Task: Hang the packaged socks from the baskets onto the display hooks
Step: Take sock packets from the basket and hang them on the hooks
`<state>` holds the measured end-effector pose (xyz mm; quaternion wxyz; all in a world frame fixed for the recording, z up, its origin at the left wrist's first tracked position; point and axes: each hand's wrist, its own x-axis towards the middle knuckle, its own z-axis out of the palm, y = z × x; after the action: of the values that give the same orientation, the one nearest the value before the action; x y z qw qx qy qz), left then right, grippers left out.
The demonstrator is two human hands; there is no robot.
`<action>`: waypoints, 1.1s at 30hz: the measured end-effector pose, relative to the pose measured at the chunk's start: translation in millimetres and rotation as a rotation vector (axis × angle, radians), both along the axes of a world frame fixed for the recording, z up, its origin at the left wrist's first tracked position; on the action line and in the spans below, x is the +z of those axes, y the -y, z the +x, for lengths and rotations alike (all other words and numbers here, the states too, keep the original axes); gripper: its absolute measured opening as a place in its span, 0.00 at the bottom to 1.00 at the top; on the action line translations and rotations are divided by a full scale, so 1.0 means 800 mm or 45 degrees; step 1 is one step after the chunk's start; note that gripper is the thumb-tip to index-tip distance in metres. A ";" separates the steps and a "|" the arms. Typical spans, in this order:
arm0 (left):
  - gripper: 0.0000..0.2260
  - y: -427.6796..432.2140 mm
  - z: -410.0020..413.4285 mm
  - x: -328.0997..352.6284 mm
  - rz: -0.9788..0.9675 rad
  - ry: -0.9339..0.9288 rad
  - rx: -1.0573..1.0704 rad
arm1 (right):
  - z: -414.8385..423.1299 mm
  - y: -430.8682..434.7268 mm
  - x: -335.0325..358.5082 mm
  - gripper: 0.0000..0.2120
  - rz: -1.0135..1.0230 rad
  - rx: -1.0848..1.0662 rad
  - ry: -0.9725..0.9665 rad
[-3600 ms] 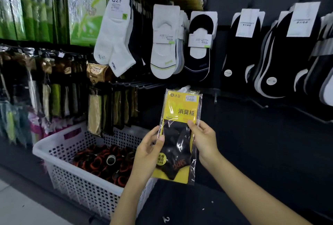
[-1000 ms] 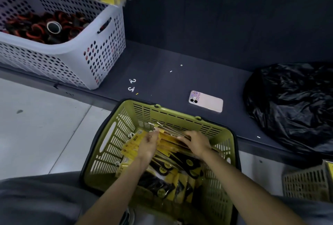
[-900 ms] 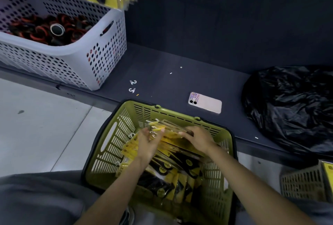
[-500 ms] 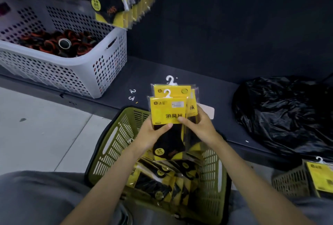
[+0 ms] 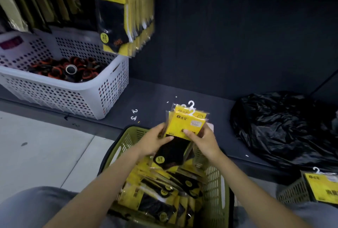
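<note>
A small stack of yellow-and-black sock packs with white plastic hangers is held upright above the olive-green basket. My left hand grips the stack's left edge and my right hand grips its right edge, thumbs on the front card. Several more packs lie loose in the basket. A row of the same packs hangs from a display hook at the upper left.
A white perforated basket with black and orange rolled items sits on the dark shelf at the left. A black plastic bag lies at the right. Another basket with a yellow pack stands at the lower right. Two loose white hangers lie on the shelf.
Both hands reached into the green basket, gathered a few packs and lifted them out. The stack now stands upright above the basket, and my view has tilted up slightly.
</note>
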<state>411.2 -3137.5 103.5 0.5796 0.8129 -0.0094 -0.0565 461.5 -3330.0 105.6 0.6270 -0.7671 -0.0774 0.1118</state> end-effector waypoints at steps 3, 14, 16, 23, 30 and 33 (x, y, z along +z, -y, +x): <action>0.15 -0.013 0.012 0.071 -0.142 0.024 -0.019 | 0.013 -0.019 0.066 0.18 0.178 -0.120 0.131; 0.16 -0.071 0.024 0.235 -0.254 0.477 0.430 | 0.037 -0.102 0.249 0.16 0.484 0.144 0.274; 0.16 -0.086 0.029 0.249 -0.252 0.564 0.455 | 0.046 -0.116 0.264 0.14 0.501 0.119 0.292; 0.19 -0.164 0.034 0.281 -0.030 0.847 0.825 | 0.087 -0.147 0.310 0.09 0.463 0.031 0.373; 0.21 -0.205 0.036 0.296 -0.040 0.897 1.022 | 0.135 -0.184 0.347 0.06 0.349 -0.008 0.422; 0.21 -0.209 0.037 0.296 -0.074 0.904 1.040 | 0.154 -0.200 0.343 0.05 0.252 -0.031 0.402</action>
<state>440.5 -2970.6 340.0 0.5377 0.7032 0.1104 0.4519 584.4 -3170.0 380.0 0.6808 -0.7105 -0.1762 -0.0256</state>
